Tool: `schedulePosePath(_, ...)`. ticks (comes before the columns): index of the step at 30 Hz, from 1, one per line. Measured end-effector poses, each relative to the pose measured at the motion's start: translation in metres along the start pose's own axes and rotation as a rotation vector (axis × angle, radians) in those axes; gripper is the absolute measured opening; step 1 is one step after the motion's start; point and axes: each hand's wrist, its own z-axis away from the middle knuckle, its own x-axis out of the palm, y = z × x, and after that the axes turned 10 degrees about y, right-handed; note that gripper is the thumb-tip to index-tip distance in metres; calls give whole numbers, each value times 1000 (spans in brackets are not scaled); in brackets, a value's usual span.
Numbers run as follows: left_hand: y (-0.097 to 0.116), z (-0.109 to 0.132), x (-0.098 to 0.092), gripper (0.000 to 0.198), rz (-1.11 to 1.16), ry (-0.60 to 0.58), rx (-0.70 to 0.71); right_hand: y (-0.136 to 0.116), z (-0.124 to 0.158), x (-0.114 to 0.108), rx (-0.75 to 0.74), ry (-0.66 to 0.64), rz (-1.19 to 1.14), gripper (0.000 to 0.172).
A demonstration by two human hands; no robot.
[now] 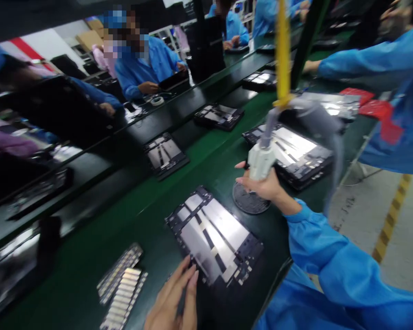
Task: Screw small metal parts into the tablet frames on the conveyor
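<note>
fingers of your right hand (269, 188) wrap a white plastic handheld tool (261, 163), likely for control; your left hand (167, 300), fingers loosely extended, touches the black, rectangular, silver-panelled device (214, 236) ahead of its fingertips, perhaps steadying it.

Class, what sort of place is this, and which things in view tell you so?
Most likely an electronics assembly or repair workshop: opened tablet-like devices lie spaced along a long green bench, and several people in blue smocks are around the benches.
</note>
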Motion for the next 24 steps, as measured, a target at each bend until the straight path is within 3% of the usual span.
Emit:
schedulePosePath(4, -19, -6, -5, 26, 194, -45, -286, -24, 5, 6, -76, 34, 3, 21)
schedulePosePath(8, -25, -11, 12, 31, 509, -34, -669, -41, 14, 27, -57, -109, -38, 22)
schedulePosePath(10, -25, -16, 21, 31, 622, -86, -765, -43, 22, 42, -56, -187, -65, 24)
schedulePosePath(13, -26, -26, 32, 30, 634, -113, -726, -42, 35, 60, -50, -286, -70, 28)
schedulePosePath(18, -35, -39, 46, 17, 581, -21, -630, -48, 50, 84, -5, -433, -103, 30)
schedulePosePath(24, -38, -43, 52, 11, 585, 9, -616, -57, 61, 116, 17, -516, -114, 29)
